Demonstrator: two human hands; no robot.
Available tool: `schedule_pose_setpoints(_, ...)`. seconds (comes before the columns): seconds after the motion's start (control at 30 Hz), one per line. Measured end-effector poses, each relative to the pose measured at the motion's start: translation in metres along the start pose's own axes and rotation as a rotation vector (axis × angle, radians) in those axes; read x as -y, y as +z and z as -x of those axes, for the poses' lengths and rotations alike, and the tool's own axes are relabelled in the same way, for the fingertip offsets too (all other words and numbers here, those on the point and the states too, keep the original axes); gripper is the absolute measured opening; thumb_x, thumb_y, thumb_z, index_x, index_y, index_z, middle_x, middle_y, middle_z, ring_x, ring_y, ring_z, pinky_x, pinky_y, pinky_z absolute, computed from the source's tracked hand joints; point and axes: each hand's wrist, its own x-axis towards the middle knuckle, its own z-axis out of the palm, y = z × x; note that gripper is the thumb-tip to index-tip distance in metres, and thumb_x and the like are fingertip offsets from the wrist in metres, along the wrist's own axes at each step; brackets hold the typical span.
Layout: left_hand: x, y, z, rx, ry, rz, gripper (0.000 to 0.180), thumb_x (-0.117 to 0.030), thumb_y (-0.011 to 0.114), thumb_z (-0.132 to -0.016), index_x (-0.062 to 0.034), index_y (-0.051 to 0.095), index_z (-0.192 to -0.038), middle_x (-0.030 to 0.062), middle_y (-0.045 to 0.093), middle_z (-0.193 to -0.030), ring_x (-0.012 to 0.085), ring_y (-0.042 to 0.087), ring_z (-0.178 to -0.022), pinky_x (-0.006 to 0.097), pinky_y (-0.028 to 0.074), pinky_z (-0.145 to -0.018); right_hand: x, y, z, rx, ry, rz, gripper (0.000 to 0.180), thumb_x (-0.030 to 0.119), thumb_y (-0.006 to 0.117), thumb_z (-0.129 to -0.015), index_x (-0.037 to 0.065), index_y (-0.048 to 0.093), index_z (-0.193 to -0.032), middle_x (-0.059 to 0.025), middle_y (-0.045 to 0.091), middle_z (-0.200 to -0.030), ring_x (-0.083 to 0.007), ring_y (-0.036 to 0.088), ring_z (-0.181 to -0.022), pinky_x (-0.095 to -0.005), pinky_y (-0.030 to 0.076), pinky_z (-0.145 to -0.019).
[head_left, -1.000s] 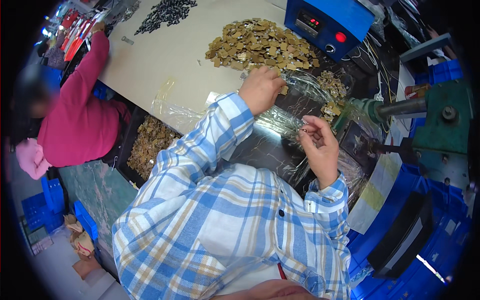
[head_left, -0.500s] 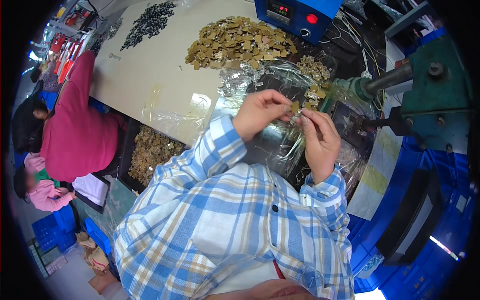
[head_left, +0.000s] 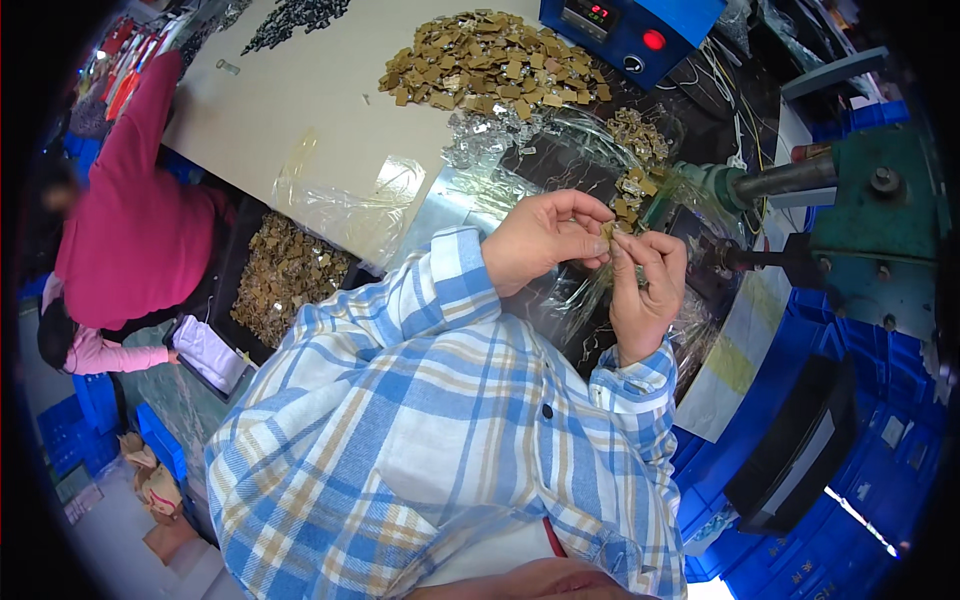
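My left hand (head_left: 548, 243) and my right hand (head_left: 648, 292) meet over the dark work surface, fingertips nearly touching. Both are closed in a pinch around a small flat brass-coloured piece (head_left: 608, 230). Most of it is covered by the fingers, so I cannot tell how any parts in them fit together. Just beyond the fingertips lies a little cluster of brass-coloured pieces (head_left: 632, 188), with a small heap of metal parts (head_left: 640, 135) farther back. Crinkled clear plastic film (head_left: 580, 295) lies beneath my hands.
A green press (head_left: 880, 200) stands at the right, its shaft reaching toward my right hand. Behind are a blue control box (head_left: 625, 45), a large brass-coloured heap (head_left: 490, 62) and silvery parts (head_left: 485, 137). At left, a person in magenta (head_left: 135, 225) sits by a filled black bin (head_left: 285, 280).
My hands have drawn closer together, and the brass-coloured and silvery parts that showed between them are now mostly covered by fingers. The whole view has shifted slightly.
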Motion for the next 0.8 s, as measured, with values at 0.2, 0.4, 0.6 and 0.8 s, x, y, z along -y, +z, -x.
schedule_pose_setpoints(0.2,-0.002,-0.004,0.0,0.063,-0.066,0.002,0.029,0.0,0.06,-0.078,0.0026,0.053,-0.106,0.007,0.058,-0.085,0.0136,0.059,-0.075,0.024,0.049,-0.071,0.001,-0.01,-0.002,0.124,-0.027,-0.036,0.018,-0.003,0.064,-0.073,0.002,0.063,-0.09,-0.0089,0.052,-0.083,-0.0196,0.053,-0.074,-0.0271,0.043,-0.064)
schedule_pose_setpoints(0.4,-0.001,-0.007,0.001,0.125,-0.11,-0.009,0.029,0.0,0.061,-0.078,0.0035,0.053,-0.106,0.0078,0.058,-0.085,0.0139,0.059,-0.075,0.024,0.049,-0.071,0.002,-0.015,-0.001,0.184,-0.018,-0.06,0.016,-0.003,0.064,-0.073,0.002,0.063,-0.089,-0.009,0.052,-0.082,-0.0195,0.053,-0.074,-0.0269,0.043,-0.064)
schedule_pose_setpoints(0.6,-0.001,-0.004,0.002,0.126,-0.104,0.013,0.028,0.001,0.06,-0.078,0.0036,0.053,-0.105,0.008,0.059,-0.085,0.0141,0.059,-0.075,0.025,0.05,-0.071,0.004,-0.015,0.002,0.194,0.016,-0.064,0.016,-0.003,0.064,-0.073,0.002,0.063,-0.088,-0.0093,0.052,-0.082,-0.0197,0.053,-0.074,-0.0267,0.042,-0.065)
schedule_pose_setpoints(0.8,0.001,-0.002,0.004,0.112,-0.088,0.026,0.028,0.001,0.06,-0.078,0.0036,0.054,-0.105,0.0082,0.059,-0.086,0.0139,0.059,-0.076,0.025,0.05,-0.071,0.004,-0.015,0.005,0.152,0.001,-0.025,0.016,-0.003,0.064,-0.074,0.002,0.063,-0.088,-0.0091,0.052,-0.081,-0.0198,0.053,-0.073,-0.027,0.042,-0.064)
